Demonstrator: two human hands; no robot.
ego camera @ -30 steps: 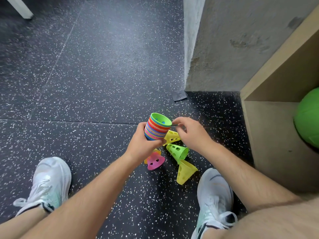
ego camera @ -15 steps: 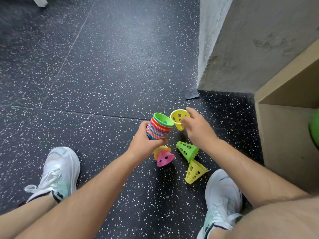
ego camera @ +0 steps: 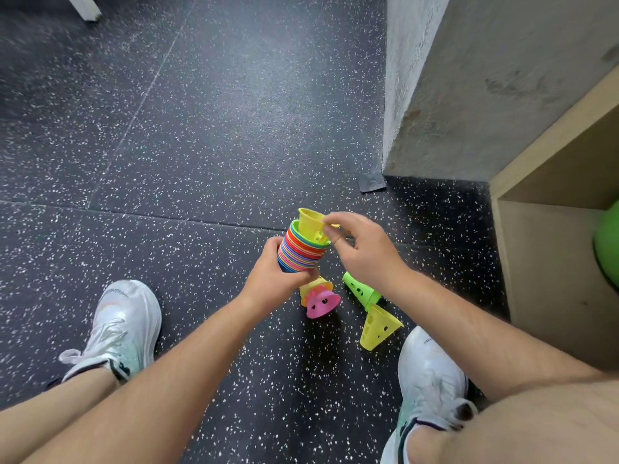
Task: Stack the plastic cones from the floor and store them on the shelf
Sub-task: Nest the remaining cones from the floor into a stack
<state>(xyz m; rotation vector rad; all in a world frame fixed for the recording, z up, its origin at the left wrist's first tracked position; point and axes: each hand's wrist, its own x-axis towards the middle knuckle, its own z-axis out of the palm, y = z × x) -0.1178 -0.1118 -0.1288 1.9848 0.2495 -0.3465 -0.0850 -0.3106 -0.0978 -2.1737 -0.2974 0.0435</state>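
Observation:
My left hand [ego camera: 273, 279] grips a stack of many-coloured plastic cones [ego camera: 299, 254], held wide end up above the floor. A yellow perforated cone [ego camera: 312, 225] sits partly inside the top of the stack, and my right hand [ego camera: 363, 249] pinches its rim with thumb and fingers. Loose cones lie on the floor just below my hands: a pink cone [ego camera: 322, 303] nested over a yellow one, a green cone [ego camera: 361, 291] on its side, and a yellow cone [ego camera: 378, 327] beside my right shoe. The wooden shelf [ego camera: 542, 182] stands at the right.
The floor [ego camera: 187, 135] is black speckled rubber. A grey concrete pillar [ego camera: 469, 82] rises at the upper right, next to the shelf. A green ball [ego camera: 608, 242] lies inside the shelf's compartment. My white shoes [ego camera: 124, 326] flank the cones. A white leg [ego camera: 83, 6] stands far left.
My right hand lifted the yellow cone off the floor, carried it over the stack and set it into the top. The view shifted a little to the left.

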